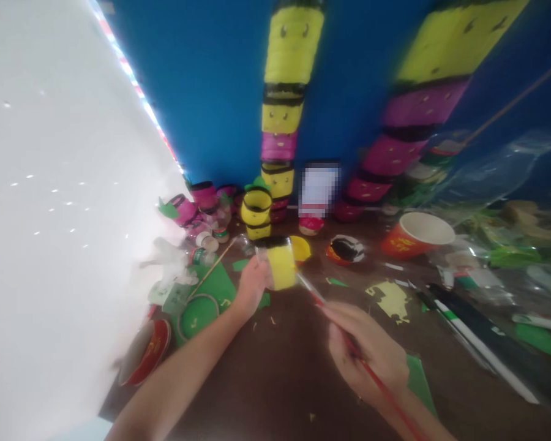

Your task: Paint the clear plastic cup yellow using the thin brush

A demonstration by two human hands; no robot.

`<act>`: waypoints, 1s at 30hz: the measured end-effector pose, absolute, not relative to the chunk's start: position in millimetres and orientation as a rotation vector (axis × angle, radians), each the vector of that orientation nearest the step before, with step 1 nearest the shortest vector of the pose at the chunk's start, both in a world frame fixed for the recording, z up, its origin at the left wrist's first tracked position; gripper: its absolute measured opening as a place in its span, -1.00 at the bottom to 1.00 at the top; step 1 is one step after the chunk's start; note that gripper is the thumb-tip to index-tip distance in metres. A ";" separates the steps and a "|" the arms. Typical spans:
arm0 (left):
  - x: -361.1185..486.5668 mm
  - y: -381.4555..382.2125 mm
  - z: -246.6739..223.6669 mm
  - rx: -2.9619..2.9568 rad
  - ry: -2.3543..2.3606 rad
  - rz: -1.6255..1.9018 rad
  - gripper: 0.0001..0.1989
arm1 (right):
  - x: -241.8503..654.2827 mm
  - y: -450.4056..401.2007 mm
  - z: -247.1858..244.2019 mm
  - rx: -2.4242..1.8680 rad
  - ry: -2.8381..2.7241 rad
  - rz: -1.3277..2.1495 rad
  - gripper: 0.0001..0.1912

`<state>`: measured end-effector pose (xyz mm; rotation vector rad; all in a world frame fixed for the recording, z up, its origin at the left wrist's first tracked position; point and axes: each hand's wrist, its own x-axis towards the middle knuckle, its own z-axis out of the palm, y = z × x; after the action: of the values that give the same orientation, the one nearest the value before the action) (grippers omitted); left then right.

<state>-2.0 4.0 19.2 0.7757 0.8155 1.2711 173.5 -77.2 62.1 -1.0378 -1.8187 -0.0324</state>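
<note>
My left hand point(253, 283) grips a small cup point(281, 267), partly painted yellow with a dark band along its top. The cup lies tilted over the table, its clear end toward my fingers. In my right hand point(365, 349) is a red-handled paintbrush point(313, 291), and its tip is at the right side of the yellow surface. Just behind the cup sits a dish of yellow paint point(300, 248). A container of black paint point(344, 249) stands to its right.
Stacked yellow and magenta cups point(282, 116) rise against the blue wall. An orange paper cup point(417, 235) stands right of the paints. Green paper point(213, 286) lies left; pens point(482, 346) and plastic waste lie right. A phone-like screen point(319, 188) leans behind the paints.
</note>
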 end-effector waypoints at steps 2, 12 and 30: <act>-2.2 3.6 16.8 0.793 0.793 1.269 -0.49 | 169.8 -73.9 62.2 -1.047 -1.828 -0.038 -0.73; -1.9 4.2 17.7 0.755 0.816 1.291 -0.47 | 182.6 -82.5 58.2 -1.014 -1.876 -0.022 -0.76; -0.6 2.9 20.9 0.774 0.787 1.269 -0.45 | 175.8 -73.7 64.0 -0.985 -1.838 0.055 -0.71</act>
<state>-0.6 2.9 20.9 0.7742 0.7875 1.2686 175.8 -73.7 64.0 -0.9848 -1.8377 0.0549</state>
